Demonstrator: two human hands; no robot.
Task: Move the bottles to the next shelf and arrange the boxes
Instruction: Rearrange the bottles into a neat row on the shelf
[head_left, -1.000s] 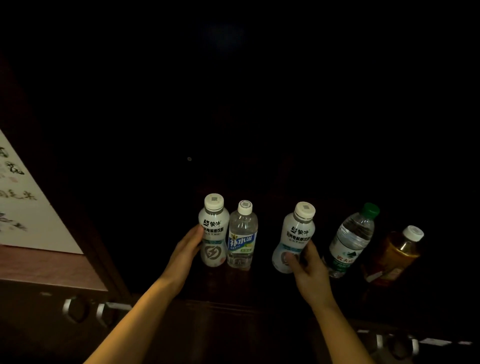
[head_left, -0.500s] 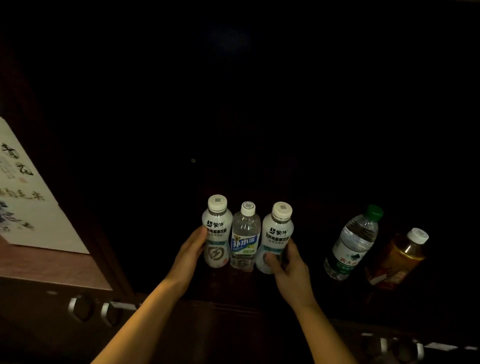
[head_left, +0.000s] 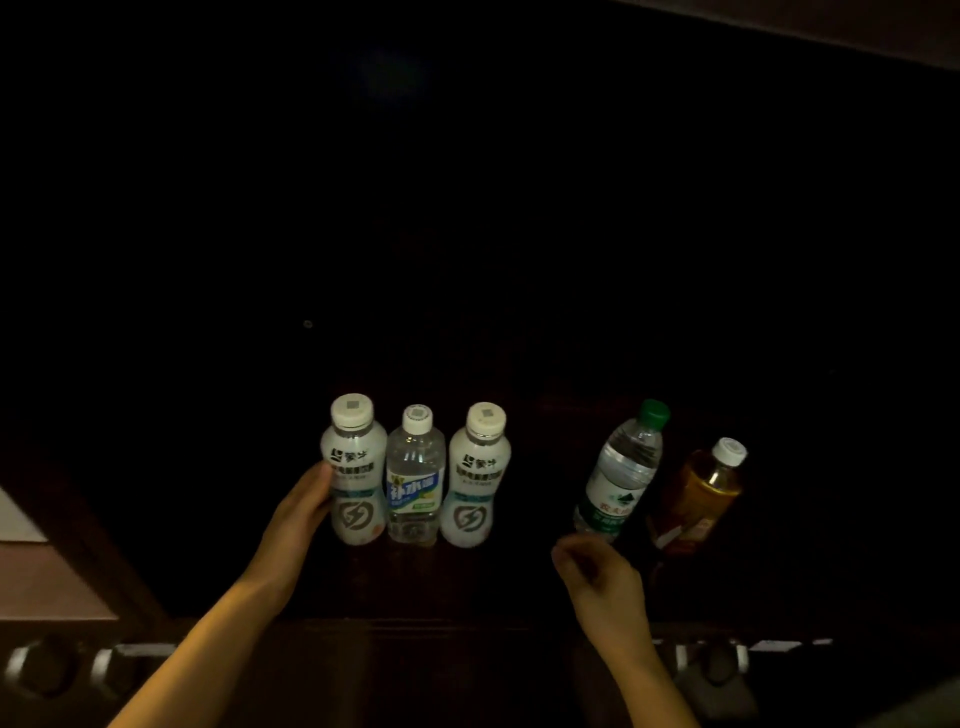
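Observation:
Three bottles stand upright side by side on a dark shelf (head_left: 519, 587): a white bottle (head_left: 354, 473) at left, a clear bottle with a blue label (head_left: 415, 478) in the middle, and a second white bottle (head_left: 477, 478) at right. My left hand (head_left: 298, 525) rests flat against the left white bottle's side. Farther right stand a clear water bottle with a green cap (head_left: 621, 473) and an amber drink bottle with a white cap (head_left: 701, 493). My right hand (head_left: 597, 577) hovers just below the green-capped bottle, fingers loosely curled, holding nothing.
The shelf's back is in deep darkness. A wooden divider (head_left: 104, 545) rises at the left, with a pale sheet (head_left: 15, 519) beyond it. Metal ring handles (head_left: 47, 665) show along the front edge at lower left and a metal ring handle (head_left: 711, 660) at lower right.
My right hand slid the second white bottle left against the clear bottle, let go of it, and moved right toward the green-capped bottle. My left hand stayed on the left white bottle.

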